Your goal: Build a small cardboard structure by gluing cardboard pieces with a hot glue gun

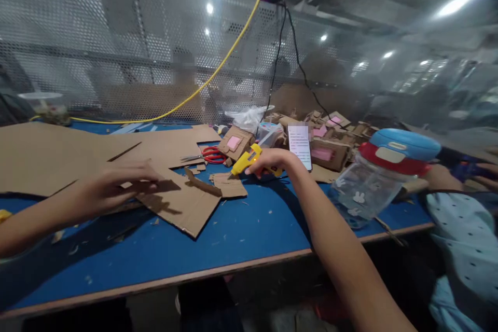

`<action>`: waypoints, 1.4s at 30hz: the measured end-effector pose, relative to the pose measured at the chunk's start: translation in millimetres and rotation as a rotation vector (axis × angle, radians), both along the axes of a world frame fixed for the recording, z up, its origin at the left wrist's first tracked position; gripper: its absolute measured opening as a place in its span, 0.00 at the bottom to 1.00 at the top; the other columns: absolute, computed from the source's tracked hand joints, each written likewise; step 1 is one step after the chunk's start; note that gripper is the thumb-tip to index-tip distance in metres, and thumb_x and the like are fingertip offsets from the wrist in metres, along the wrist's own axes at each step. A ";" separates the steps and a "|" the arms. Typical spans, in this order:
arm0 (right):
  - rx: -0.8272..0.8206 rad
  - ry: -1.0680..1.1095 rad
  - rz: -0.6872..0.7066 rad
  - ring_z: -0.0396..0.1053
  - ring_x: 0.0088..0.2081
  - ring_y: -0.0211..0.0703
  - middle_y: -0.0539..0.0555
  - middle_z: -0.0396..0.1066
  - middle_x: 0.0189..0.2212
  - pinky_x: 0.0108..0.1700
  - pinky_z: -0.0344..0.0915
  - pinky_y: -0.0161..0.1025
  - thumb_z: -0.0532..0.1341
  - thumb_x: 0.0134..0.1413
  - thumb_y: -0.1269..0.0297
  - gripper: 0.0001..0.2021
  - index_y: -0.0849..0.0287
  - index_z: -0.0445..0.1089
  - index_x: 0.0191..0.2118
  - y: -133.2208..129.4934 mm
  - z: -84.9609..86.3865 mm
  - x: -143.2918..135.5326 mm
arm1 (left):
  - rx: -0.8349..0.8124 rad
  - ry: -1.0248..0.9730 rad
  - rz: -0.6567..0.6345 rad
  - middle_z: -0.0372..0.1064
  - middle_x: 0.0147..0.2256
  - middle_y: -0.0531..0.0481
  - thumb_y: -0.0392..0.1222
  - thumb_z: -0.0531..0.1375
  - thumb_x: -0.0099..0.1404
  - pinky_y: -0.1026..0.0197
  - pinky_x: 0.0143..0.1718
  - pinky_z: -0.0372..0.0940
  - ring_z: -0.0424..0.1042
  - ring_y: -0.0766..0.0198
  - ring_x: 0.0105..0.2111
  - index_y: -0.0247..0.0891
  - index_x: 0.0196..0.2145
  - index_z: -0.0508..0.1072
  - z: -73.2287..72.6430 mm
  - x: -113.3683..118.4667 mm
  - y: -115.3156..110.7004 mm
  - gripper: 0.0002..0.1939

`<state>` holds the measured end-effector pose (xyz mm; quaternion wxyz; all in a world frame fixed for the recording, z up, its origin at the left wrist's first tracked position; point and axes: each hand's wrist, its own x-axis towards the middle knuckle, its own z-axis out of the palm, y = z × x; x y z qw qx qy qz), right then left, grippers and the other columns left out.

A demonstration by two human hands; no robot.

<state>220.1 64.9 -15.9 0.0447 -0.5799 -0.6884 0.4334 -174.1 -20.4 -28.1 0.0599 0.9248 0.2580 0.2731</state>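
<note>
My right hand (272, 160) is wrapped round a yellow glue gun (247, 160). The gun's nozzle points down and left, just above a small cardboard piece (232, 187) on the blue table (241, 228). My left hand (126, 182) hovers over the cardboard at the left, fingers apart and holding nothing. Between the hands lies a larger cut cardboard piece (194, 210) with a narrow bent strip (202, 184) standing up on it. Red-handled scissors (212, 155) rest behind the small piece, beside a cardboard block with a pink patch (234, 143).
Large cardboard sheets (58, 148) cover the left. A phone (300, 147) stands before piled cardboard models (330, 150). At the right are a big clear bottle (361, 194) and another person's dotted sleeve (462, 233). A yellow cable (218, 70) hangs behind.
</note>
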 end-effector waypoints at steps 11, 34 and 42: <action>-0.113 0.119 0.022 0.58 0.16 0.27 0.45 0.73 0.18 0.18 0.55 0.26 0.76 0.43 0.67 0.14 0.61 0.70 0.28 2.2 -16.7 11.2 | 0.229 0.213 -0.046 0.79 0.32 0.49 0.34 0.53 0.77 0.72 0.32 0.65 0.77 0.69 0.29 0.37 0.40 0.80 22.5 53.6 -50.0 0.15; -0.128 0.104 0.045 0.62 0.18 0.30 0.48 0.74 0.22 0.19 0.58 0.28 0.77 0.45 0.61 0.14 0.59 0.73 0.34 14.2 -27.8 18.2 | 0.057 0.198 0.005 0.76 0.33 0.48 0.35 0.54 0.74 0.67 0.34 0.64 0.74 0.66 0.31 0.39 0.40 0.82 15.9 48.3 -39.4 0.15; -0.144 0.119 0.023 0.58 0.16 0.27 0.47 0.73 0.20 0.17 0.54 0.26 0.76 0.44 0.65 0.14 0.59 0.70 0.30 10.0 -25.2 14.2 | 0.084 0.269 -0.007 0.76 0.35 0.48 0.28 0.56 0.69 0.68 0.33 0.63 0.74 0.67 0.31 0.39 0.39 0.81 1.9 49.8 -42.9 0.14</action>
